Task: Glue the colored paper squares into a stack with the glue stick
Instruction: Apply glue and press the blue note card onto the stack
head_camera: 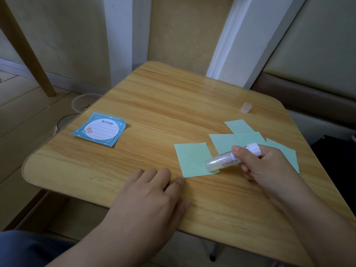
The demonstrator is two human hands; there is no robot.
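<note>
At the far left of the wooden table (154,105) lies a blue memo pad (99,129) with a white lined circle on it, well apart from the work. Nearer to the person, the left hand (152,191) rests flat on the table with the fingers relaxed and holding nothing; its fingertips are just beside the lower left corner of the nearest green paper square (192,160), and I cannot tell if they touch the corner. This square lies alone, and on its right part the glue stick (231,156) is pressed with the open clear end down and to the left. The right hand (269,166) grasps the stick around its middle, thumb on top, the white twist end pointing away. Behind the stick there is a loose group of other green squares (223,141), partly overlapping each other, and one more green square (287,155) goes under the right hand. The small translucent cap (246,107) stands near the far right edge of the table. In my judgement the risk is that the thin square slides or wrinkles under the stick, because the left hand is not holding it down. Glue could also run over the edge onto the table, and the paper would stick there.
</note>
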